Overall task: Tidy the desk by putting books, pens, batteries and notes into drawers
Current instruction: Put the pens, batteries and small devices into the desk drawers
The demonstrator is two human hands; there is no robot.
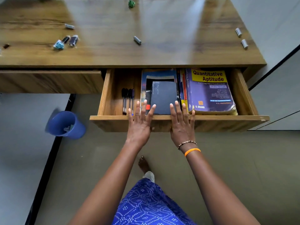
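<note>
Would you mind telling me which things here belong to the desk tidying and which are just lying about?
Job: open drawer, pens, books, batteries on the desk, crumpled notes, left hand, right hand.
Lying about: blue bin, closed drawer.

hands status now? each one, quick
Left hand: open, fingers straight, on the drawer front, holding nothing.
Right hand: open, fingers straight, on the same front, holding nothing.
</note>
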